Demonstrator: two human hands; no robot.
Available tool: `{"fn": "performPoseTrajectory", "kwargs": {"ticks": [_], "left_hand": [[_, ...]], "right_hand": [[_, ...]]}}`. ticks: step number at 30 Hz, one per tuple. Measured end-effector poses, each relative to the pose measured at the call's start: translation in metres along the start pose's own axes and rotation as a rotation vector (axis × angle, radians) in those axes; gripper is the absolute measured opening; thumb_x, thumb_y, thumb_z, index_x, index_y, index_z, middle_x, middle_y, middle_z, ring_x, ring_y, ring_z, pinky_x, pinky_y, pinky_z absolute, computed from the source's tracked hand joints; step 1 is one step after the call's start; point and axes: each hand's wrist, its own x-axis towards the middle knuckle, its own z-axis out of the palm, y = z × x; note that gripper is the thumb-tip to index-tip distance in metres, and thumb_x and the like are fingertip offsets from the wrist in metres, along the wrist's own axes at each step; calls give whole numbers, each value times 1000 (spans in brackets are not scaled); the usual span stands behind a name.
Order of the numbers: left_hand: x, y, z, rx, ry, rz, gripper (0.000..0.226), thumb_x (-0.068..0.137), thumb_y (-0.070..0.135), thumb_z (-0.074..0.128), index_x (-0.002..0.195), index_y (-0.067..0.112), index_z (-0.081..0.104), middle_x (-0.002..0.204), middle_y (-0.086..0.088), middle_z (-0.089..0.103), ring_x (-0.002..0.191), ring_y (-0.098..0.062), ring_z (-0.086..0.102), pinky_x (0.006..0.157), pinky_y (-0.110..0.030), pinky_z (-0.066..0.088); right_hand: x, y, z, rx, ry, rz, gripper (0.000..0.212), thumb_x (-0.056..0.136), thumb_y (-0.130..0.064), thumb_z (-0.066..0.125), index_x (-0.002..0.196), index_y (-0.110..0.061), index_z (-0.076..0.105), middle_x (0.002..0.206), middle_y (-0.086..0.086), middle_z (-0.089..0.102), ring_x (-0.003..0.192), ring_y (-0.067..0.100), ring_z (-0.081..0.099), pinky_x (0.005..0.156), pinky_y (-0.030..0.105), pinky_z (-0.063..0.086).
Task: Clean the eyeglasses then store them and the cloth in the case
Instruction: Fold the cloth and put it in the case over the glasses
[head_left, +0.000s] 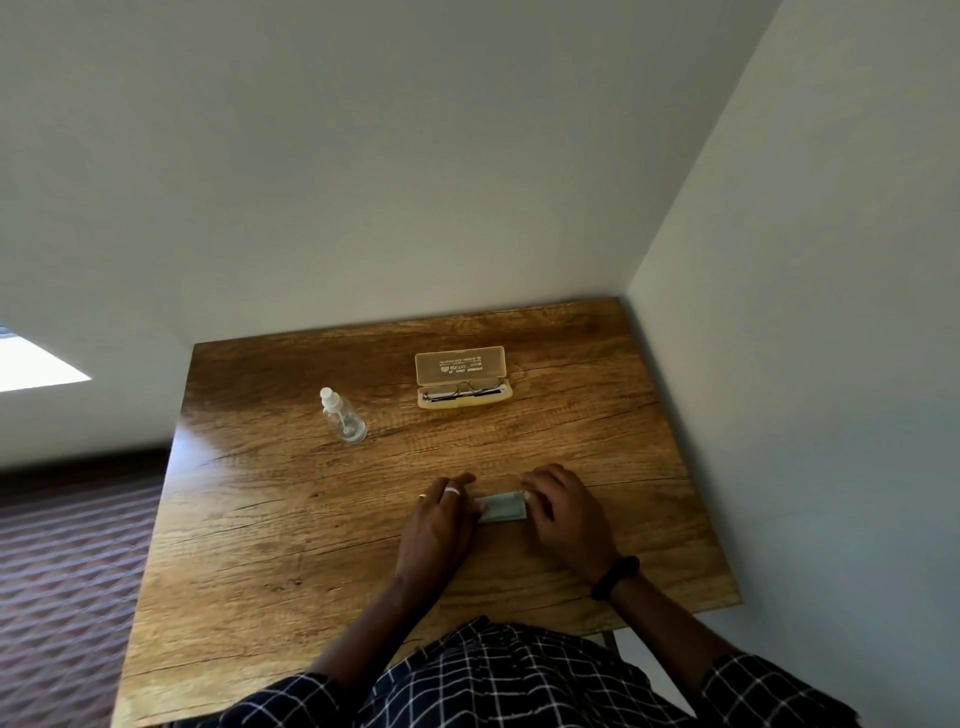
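A pale green cloth (501, 507), folded into a small rectangle, lies flat on the wooden table (291, 519) near its front middle. My left hand (439, 525) presses the cloth's left end and my right hand (563, 512) holds its right end with the fingertips. Farther back stands the cream eyeglass case (464, 402), its translucent lid (460, 365) raised. The dark-framed eyeglasses (464, 390) lie folded inside the case's tray.
A small clear spray bottle (343, 417) with a white cap stands at the back left of the table. White walls close in behind and on the right. Patterned carpet (67, 571) shows past the table's left edge.
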Motion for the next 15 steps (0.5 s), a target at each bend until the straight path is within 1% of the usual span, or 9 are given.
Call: {"fn": "performPoseTrajectory", "kwargs": {"ticks": [2,4,6,9,12,15], "left_hand": [[6,2,0,26,1,-45,38,99,39,59,132,19,58,121,3,59,99,-11,62,76,-27,59],[9,2,0,82,-32,-25,32,96,36,63,123,18,64,118,2,59,95,-13,62,72,-31,59],[9,2,-1,115,-59,-13,27,95,34,63,118,20,66,115,3,58,94,-12,60,71,-31,59],[9,3,-1,128,-53,-20,21,95,32,64,113,21,69,113,3,58,94,-11,59,72,-27,58],[10,5,0,127,-52,-43,17,94,27,67,107,17,71,111,1,61,93,-11,59,70,-21,51],[14,10,-4,54,-61,-101,14,92,21,71,104,14,72,109,1,63,92,-10,61,72,-19,51]], "right_hand": [[8,-2,1,-28,-39,10,27,93,-27,57,117,-17,66,113,-1,62,107,14,55,87,28,48],[15,-5,2,-82,-99,-10,26,89,-31,62,112,-20,67,108,-3,59,101,14,53,84,27,48],[19,-9,4,-141,-165,-34,26,83,-30,68,108,-25,66,105,-5,55,100,13,51,83,27,48],[21,-12,5,-145,-202,-17,22,80,-24,71,101,-27,66,105,-8,53,101,9,48,84,25,48],[23,-12,6,-126,-227,22,17,80,-23,72,96,-25,66,105,-7,52,101,9,47,84,25,48],[26,-12,5,-71,-254,60,13,80,-22,73,91,-23,66,101,-9,53,97,9,49,81,25,49]]}}
